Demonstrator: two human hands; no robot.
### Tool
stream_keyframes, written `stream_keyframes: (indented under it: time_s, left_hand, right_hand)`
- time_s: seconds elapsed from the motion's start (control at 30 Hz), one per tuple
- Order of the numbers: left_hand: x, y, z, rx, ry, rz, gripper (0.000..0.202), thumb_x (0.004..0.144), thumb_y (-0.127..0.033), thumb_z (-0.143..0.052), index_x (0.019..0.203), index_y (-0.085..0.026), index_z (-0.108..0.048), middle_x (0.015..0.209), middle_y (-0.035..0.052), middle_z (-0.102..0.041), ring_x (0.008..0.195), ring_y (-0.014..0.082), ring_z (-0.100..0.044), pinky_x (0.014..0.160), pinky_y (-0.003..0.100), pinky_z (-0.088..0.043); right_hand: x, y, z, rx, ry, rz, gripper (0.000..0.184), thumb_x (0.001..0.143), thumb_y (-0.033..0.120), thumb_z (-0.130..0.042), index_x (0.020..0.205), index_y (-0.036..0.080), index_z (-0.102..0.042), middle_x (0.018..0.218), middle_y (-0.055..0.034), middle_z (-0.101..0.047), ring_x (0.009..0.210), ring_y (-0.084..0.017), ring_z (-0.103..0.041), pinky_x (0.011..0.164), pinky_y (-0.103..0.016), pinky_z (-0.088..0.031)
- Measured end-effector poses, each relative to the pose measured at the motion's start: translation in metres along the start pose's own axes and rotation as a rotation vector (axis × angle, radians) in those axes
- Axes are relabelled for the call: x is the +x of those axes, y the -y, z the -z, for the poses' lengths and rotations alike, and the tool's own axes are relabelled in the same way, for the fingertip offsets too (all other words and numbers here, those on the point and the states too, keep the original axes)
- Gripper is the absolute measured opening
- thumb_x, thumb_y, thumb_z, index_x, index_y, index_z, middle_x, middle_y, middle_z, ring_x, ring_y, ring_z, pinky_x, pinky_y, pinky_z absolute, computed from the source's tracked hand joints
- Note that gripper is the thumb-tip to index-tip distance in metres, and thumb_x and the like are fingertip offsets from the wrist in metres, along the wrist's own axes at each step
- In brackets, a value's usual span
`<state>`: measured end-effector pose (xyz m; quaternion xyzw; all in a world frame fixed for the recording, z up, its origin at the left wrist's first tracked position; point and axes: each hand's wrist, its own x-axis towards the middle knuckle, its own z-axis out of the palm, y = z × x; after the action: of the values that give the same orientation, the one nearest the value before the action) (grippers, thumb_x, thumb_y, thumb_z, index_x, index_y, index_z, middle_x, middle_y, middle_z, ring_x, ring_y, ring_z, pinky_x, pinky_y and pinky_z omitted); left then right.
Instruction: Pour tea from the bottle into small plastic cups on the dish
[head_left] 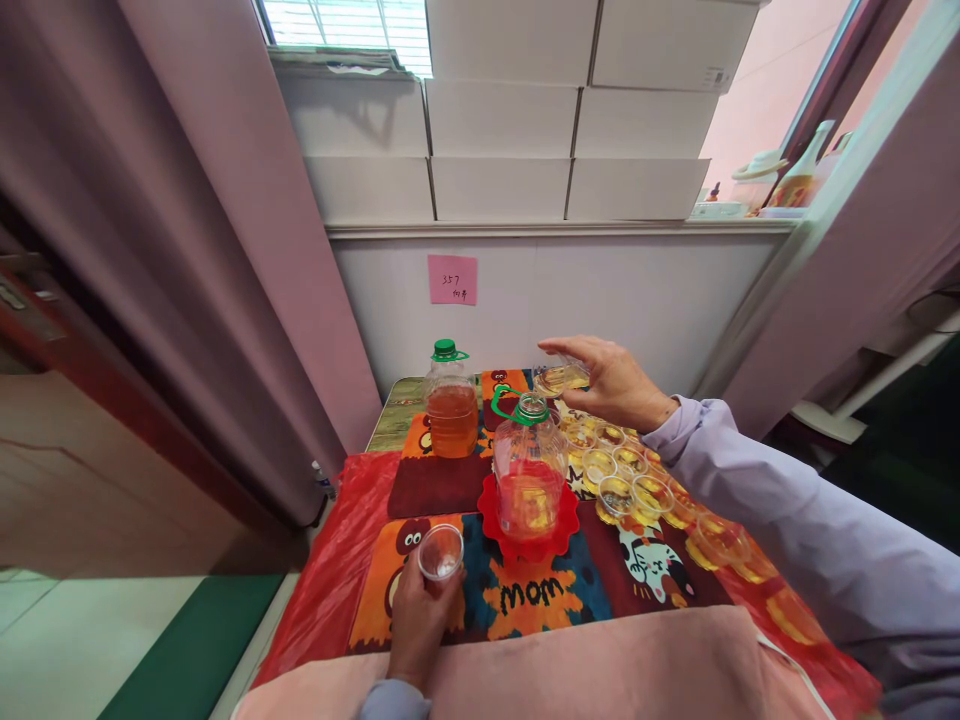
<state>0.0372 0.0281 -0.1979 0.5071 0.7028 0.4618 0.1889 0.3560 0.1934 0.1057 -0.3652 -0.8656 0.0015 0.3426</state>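
Observation:
My left hand [421, 607] is closed around a clear plastic cup [441, 553] near the table's front, and no liquid shows in it. Raised at the right, my right hand [611, 378] grips another clear cup [556, 379], tipped on its side just above and behind the mouth of a big jug. That uncapped clear jug [531, 490] has a green neck ring and handle and stands in a red scalloped dish [491, 525]. Yellowish liquid shows in its lower part. Beneath my right forearm, several clear cups [615, 492] with yellow liquid stand close together.
A second jug [451, 415] with a green cap and amber liquid stands at the back left. Cartoon-print mats [435, 490] and red plastic sheeting [322, 560] cover the table. Behind it rises a white wall with a pink note [452, 279]; stacked white boxes [502, 120] sit on the ledge.

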Motion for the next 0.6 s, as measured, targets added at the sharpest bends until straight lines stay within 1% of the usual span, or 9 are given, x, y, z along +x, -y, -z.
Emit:
stream_keyframes:
  time_s: [0.2,0.4,0.6]
  left_hand:
    - [0.0002,-0.0031,0.0002,-0.013,0.009,0.007,0.071,0.072,-0.065,-0.077,0.127,-0.020,-0.070,0.114,0.0124,-0.082,0.106,0.0354,-0.077,0.093,0.048,-0.061]
    - [-0.0002,-0.0034,-0.0003,-0.016,-0.010,-0.003,0.069,0.071,-0.066,-0.077,0.123,-0.021,-0.071,0.110,0.0122,-0.082,0.102,0.0357,-0.078,0.090,0.049,-0.061]
    - [-0.0002,-0.0011,-0.0009,-0.016,-0.025,-0.022,0.070,0.070,-0.065,-0.078,0.123,-0.021,-0.070,0.112,0.0126,-0.082,0.103,0.0358,-0.078,0.091,0.048,-0.060]
  right_hand:
    - [0.0023,0.0026,0.0016,-0.020,0.006,0.017,0.071,0.072,0.009,-0.069,0.142,0.025,-0.069,0.137,-0.0066,-0.076,0.124,-0.029,-0.072,0.111,-0.049,-0.055]
    - [0.0042,0.0049,0.0008,-0.049,0.009,0.045,0.073,0.072,0.006,-0.068,0.142,0.027,-0.068,0.138,-0.0069,-0.076,0.124,-0.030,-0.072,0.111,-0.051,-0.054]
    - [0.0054,0.0056,-0.0009,-0.073,0.018,0.089,0.072,0.073,0.004,-0.066,0.142,0.025,-0.068,0.139,-0.0080,-0.076,0.128,-0.031,-0.070,0.113,-0.052,-0.051]
